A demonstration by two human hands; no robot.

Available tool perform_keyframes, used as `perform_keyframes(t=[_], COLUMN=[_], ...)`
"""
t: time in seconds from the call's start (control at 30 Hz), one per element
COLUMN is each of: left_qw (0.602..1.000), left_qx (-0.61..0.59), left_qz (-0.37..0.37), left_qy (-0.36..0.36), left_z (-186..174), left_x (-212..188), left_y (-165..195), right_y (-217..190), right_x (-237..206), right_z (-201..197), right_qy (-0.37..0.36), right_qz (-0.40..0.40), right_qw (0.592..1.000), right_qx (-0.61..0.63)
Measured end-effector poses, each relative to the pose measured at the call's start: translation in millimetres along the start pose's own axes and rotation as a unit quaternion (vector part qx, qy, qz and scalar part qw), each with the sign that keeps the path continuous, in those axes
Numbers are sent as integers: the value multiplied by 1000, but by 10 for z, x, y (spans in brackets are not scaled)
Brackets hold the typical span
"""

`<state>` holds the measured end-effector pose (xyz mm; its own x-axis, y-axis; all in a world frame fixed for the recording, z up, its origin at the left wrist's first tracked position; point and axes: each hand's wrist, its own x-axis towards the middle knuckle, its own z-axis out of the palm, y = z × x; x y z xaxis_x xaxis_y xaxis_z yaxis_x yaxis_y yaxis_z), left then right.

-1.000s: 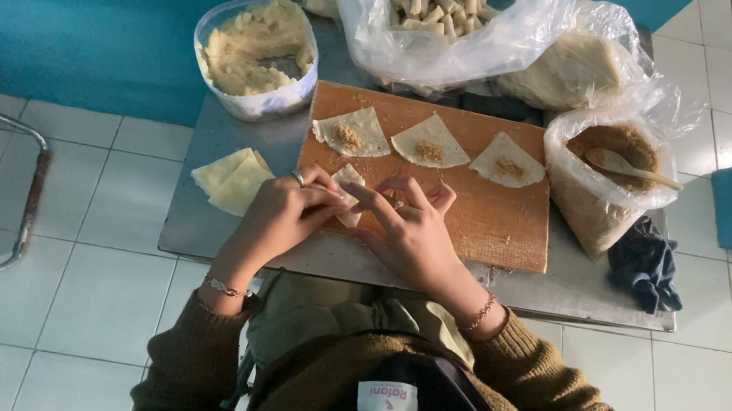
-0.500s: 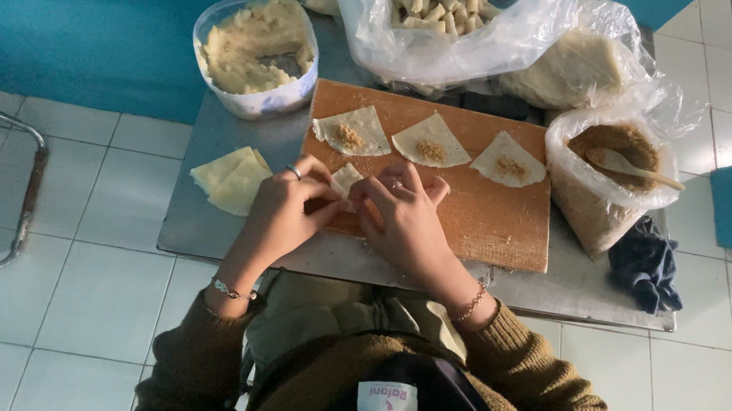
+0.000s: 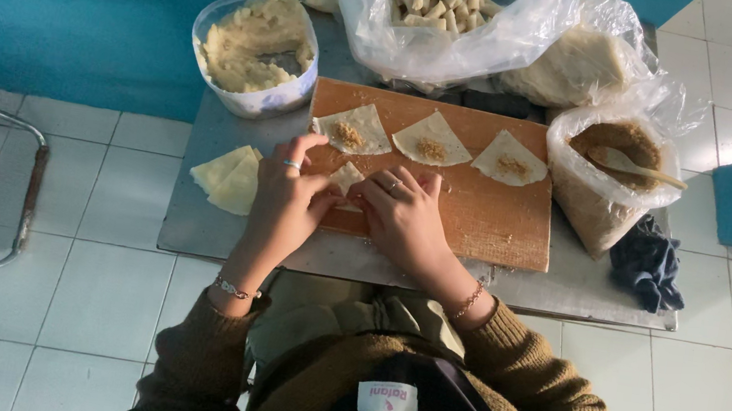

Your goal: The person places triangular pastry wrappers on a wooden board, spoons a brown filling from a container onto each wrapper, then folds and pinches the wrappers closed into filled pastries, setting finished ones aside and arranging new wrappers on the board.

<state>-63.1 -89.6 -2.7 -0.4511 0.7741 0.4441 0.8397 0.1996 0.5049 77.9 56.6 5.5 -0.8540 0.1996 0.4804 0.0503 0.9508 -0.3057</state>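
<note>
My left hand (image 3: 284,203) and right hand (image 3: 403,216), fingers (image 3: 380,190) curled narrow, pinching one folded wrapper (image 3: 347,177) on the board (image 3: 480,218), three filled wrappers (image 3: 432,141) beyond, two plain sheets (image 3: 230,177) on the tabletop (image 3: 189,227)

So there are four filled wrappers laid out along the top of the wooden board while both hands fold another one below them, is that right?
Not quite: the head view shows three filled wrappers along the top of the board, not four. The rest holds: the left hand and right hand are both on another wrapper below them.
</note>
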Motion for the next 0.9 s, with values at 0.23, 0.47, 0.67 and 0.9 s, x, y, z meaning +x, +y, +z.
perform_keyframes(t=[0.23,0.47,0.67,0.9], left_qw=[994,991,995,988], left_qx=[53,66,57,107], left_qz=[94,113,76,96], left_qy=[7,-8,4,49], left_z=[-117,-97,-108,-96], left_x=[-96,-67,-28,-88], left_y=[15,-23,-2,62], right_y=[-87,-143,-87,88], right_x=[-67,-28,4,146], right_z=[-147,-103,26,31], right_qy=[21,28,7,-52], right_qz=[-42,-30,-9,64], right_qw=[998,998,998,994], right_qx=[-45,-56,-60,70])
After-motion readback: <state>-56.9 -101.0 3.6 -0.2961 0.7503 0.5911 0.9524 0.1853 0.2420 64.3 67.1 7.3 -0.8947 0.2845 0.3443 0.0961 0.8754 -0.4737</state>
